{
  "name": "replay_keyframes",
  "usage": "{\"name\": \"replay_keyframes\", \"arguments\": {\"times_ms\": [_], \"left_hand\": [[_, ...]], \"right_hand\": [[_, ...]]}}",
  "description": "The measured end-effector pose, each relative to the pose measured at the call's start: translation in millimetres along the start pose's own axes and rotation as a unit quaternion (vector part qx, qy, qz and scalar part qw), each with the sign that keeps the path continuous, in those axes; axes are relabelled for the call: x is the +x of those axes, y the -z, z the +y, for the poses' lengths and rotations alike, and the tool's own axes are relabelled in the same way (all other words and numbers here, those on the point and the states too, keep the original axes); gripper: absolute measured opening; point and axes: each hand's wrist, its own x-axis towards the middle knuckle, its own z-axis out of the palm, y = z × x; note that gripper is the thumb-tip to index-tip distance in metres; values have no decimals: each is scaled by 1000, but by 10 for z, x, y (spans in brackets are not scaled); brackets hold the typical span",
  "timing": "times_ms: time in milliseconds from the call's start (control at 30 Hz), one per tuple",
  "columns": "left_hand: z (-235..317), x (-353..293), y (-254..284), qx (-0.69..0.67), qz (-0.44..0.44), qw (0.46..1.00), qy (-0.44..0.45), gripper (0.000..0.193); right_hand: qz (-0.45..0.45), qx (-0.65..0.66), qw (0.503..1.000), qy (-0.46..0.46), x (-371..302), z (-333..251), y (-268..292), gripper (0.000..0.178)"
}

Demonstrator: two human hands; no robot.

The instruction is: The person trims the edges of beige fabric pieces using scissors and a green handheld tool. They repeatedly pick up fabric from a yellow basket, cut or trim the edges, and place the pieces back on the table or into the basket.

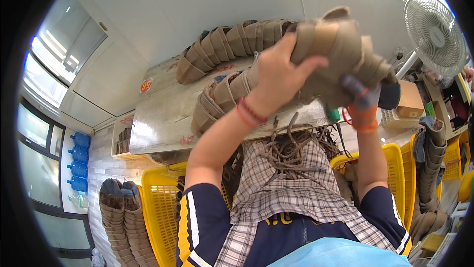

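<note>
In front of me, over the right part of the table, a bundle of brown suede-like boot uppers (328, 45) is raised and smeared by motion. My bare left hand (281, 72), with red bands at its wrist, grips the bundle's left side; its thumb lies across the front. My right hand (363, 96), in a grey and orange glove, is closed on the lower right side, its fingers partly hidden. Two rows of nested brown uppers lie on the table: a far row (227, 45) and a nearer row (222, 96), partly behind my left arm. Thin brown strips (286, 153) are heaped on my checked apron.
The pale table (158, 124) stands against a white wall. Yellow baskets flank me, left (160, 212) and right (395, 168). More stacked uppers (123, 222) stand at the lower left, others (432, 158) at the right. A white fan (434, 35) and cardboard box (410, 99) are right.
</note>
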Motion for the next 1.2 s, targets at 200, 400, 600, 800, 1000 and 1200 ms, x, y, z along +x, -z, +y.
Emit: {"name": "replay_keyframes", "arguments": {"times_ms": [200, 400, 600, 800, 1000, 1200], "left_hand": [[-1133, 901, -266, -2, -26, 1000, -17, 25], [-2669, 688, -424, 340, -246, 902, -102, 18], [-3478, 476, -762, 448, -392, 803, 28, 41], [-3803, 751, -690, 412, -337, 836, 135, 52], [-3797, 687, -655, 396, -328, 846, 141, 59], [-3828, 714, -478, 322, -315, 881, 146, 61]], "right_hand": [[-25, -195, 976, 96, 1372, 509, 268, 35], [-5, -196, 979, -54, 2025, 1297, 796, 31], [6, -309, 939, -150, 2213, 2095, 937, 31], [-72, -369, 917, -136, 2551, 2802, 847, 37], [-86, -460, 871, -148, 2796, 3026, 301, 42], [-87, -293, 911, -276, 2876, 2969, 205, 45]]}}
